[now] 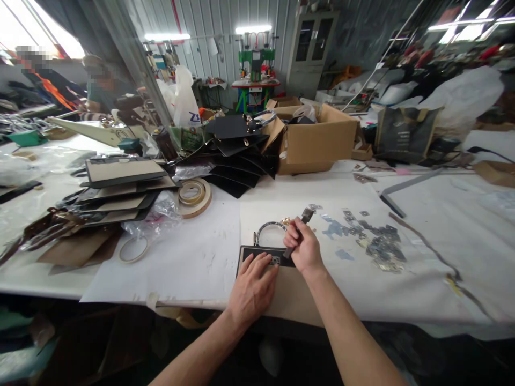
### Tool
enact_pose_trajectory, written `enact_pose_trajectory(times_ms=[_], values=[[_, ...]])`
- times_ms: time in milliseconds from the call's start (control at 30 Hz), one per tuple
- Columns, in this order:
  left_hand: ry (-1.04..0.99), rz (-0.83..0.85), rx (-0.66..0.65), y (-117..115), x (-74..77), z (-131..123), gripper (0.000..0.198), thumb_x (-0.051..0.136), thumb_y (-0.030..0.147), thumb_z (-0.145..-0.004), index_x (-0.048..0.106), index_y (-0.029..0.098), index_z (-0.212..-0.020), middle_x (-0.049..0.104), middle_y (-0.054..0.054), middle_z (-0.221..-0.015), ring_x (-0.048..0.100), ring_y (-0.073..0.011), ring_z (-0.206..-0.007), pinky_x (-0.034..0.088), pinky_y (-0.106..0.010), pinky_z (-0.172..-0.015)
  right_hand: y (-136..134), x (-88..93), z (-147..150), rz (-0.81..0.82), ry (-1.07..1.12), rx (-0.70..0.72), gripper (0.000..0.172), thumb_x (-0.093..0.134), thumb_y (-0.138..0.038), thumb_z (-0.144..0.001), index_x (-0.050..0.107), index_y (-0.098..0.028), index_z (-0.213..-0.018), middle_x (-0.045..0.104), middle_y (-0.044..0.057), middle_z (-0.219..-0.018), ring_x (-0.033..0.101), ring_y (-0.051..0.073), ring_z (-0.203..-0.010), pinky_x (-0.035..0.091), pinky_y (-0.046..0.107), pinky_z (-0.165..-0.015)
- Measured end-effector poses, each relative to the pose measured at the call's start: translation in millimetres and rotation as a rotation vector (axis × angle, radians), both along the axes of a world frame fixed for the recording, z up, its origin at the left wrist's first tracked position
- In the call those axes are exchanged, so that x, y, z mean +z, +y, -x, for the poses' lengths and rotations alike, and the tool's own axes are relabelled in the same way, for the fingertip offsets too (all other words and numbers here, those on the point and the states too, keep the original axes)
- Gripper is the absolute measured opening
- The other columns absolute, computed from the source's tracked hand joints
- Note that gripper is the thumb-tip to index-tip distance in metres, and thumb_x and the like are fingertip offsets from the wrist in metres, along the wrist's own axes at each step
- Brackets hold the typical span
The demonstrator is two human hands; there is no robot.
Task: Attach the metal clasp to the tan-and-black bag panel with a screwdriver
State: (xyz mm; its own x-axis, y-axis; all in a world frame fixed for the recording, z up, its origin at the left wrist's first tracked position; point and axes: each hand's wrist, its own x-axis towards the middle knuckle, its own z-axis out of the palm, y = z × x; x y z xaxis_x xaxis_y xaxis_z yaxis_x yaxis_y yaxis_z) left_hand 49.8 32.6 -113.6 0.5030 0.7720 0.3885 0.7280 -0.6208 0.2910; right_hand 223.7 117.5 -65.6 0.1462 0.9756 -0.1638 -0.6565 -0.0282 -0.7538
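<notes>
A flat bag panel [251, 253], black at its top edge and brown below, lies at the table's near edge with a curved metal handle [269, 226] at its top. My left hand [252, 284] rests flat on the panel, fingers spread, beside a small metal fitting [275, 260]. My right hand [304, 247] is closed around a dark hand tool [299, 230], whose lower end points down at that fitting and whose head sticks up above my fist.
Several small metal fittings [374, 241] lie scattered to the right. Stacked panels [120, 182], tape rolls [193, 196] and black pieces [237, 155] crowd the left and middle. A cardboard box [317, 140] stands behind. Other people sit at the far left.
</notes>
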Motion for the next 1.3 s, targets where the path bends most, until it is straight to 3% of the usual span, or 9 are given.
enact_pose_trajectory(times_ms=[67, 233, 500, 700, 867, 1067, 1300], values=[[-0.002, 0.002, 0.0, 0, 0.8, 0, 0.039, 0.056, 0.019, -0.1, 0.062, 0.026, -0.137, 0.061, -0.009, -0.148, 0.053, -0.0262, -0.144, 0.043, -0.054, -0.123, 1, 0.5, 1, 0.004, -0.002, 0.008, 0.04, 0.081, -0.052, -0.078, 0.057, -0.02, -0.074, 0.03, -0.011, -0.053, 0.026, 0.004, -0.042, 0.025, 0.02, -0.04], [-0.004, 0.009, 0.0, 1, 2.2, -1, 0.038, 0.055, 0.019, -0.1, 0.062, 0.026, -0.136, 0.062, -0.009, -0.147, 0.052, -0.0255, -0.144, 0.042, -0.054, -0.124, 3, 0.6, 7, -0.023, 0.005, 0.047, 0.034, 0.082, -0.047, -0.075, 0.062, -0.019, -0.078, 0.043, -0.007, -0.06, 0.037, 0.004, -0.047, 0.03, 0.019, -0.043], [-0.016, 0.002, 0.006, 1, -1.3, 0, 0.039, 0.058, 0.019, -0.098, 0.064, 0.028, -0.135, 0.062, -0.009, -0.146, 0.054, -0.0262, -0.143, 0.044, -0.053, -0.123, 8, -5.6, 13, -0.041, -0.107, 0.009, 0.034, 0.083, -0.044, -0.076, 0.062, -0.019, -0.085, 0.038, -0.011, -0.054, 0.031, 0.004, -0.041, 0.023, 0.018, -0.037], [0.009, 0.005, 0.005, 1, -4.1, 0, 0.038, 0.057, 0.021, -0.099, 0.063, 0.027, -0.136, 0.061, -0.008, -0.147, 0.052, -0.0266, -0.144, 0.043, -0.054, -0.123, 13, -9.3, 21, -0.018, -0.097, -0.029, 0.042, 0.085, -0.046, -0.074, 0.051, -0.021, -0.074, 0.025, -0.015, -0.05, 0.017, 0.002, -0.036, 0.014, 0.018, -0.034], [0.018, -0.003, 0.021, 1, -3.5, -1, 0.036, 0.056, 0.022, -0.1, 0.064, 0.027, -0.134, 0.062, -0.007, -0.146, 0.052, -0.0267, -0.143, 0.043, -0.054, -0.123, 16, -12.6, 27, -0.017, -0.122, -0.041, 0.057, 0.086, -0.051, -0.076, 0.037, -0.023, -0.066, 0.024, -0.014, -0.05, 0.016, 0.002, -0.037, 0.013, 0.019, -0.034], [0.023, -0.002, 0.012, 1, -4.2, -3, 0.036, 0.056, 0.022, -0.099, 0.064, 0.025, -0.135, 0.062, -0.008, -0.147, 0.053, -0.0276, -0.143, 0.044, -0.055, -0.123, 15, -11.3, 27, -0.009, -0.105, 0.025, 0.054, 0.089, -0.05, -0.071, 0.043, -0.024, -0.074, 0.026, -0.016, -0.049, 0.017, 0.001, -0.037, 0.013, 0.017, -0.034], [-0.003, -0.028, 0.033, 2, -3.5, -4, 0.036, 0.056, 0.019, -0.098, 0.064, 0.024, -0.132, 0.063, -0.009, -0.144, 0.053, -0.0282, -0.142, 0.045, -0.055, -0.122, 9, -16.0, 27, -0.077, -0.154, 0.025, 0.047, 0.085, -0.047, -0.078, 0.044, -0.024, -0.079, 0.026, -0.016, -0.05, 0.019, 0.002, -0.037, 0.015, 0.017, -0.035]])
